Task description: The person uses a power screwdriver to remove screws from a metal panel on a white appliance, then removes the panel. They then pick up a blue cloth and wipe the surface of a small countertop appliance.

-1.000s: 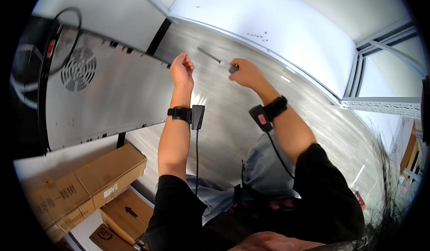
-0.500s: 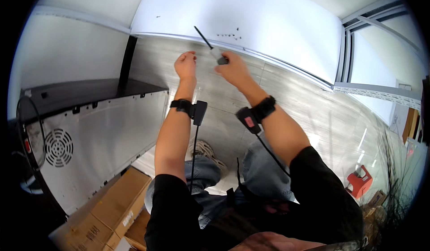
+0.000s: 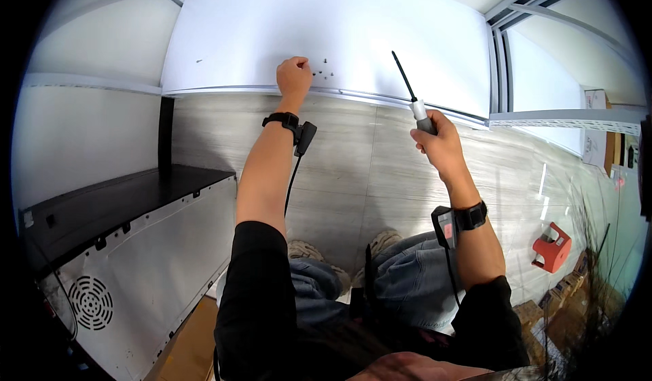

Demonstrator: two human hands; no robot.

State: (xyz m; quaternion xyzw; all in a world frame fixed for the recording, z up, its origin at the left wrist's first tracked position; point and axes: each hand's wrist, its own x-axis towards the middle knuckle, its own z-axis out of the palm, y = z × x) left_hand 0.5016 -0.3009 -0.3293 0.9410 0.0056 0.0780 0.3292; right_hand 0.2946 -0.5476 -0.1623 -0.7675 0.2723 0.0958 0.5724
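Observation:
My right hand [image 3: 440, 140] is wrapped round the grey handle of a screwdriver [image 3: 419, 111], off the front edge of the white shelf. The dark shaft points up and to the left over the shelf. My left hand [image 3: 294, 77] is above the shelf near its front edge, fingers curled together; whatever they may hold is hidden. Right beside those fingers lie several small screws [image 3: 325, 75], some perhaps covered by the hand. One more screw [image 3: 199, 60] lies by itself farther left.
The white shelf [image 3: 407, 28] stretches across the far side, between metal frame posts [image 3: 501, 75]. At the left stands a metal cabinet [image 3: 146, 252] with a round vent. A cardboard box [image 3: 187, 343] lies beneath it, and a red object [image 3: 551, 247] rests on the floor at right.
My left hand has moved over the shelf, beside the screws. The right hand has carried the screwdriver to the right, away from the left hand. The view has shifted too.

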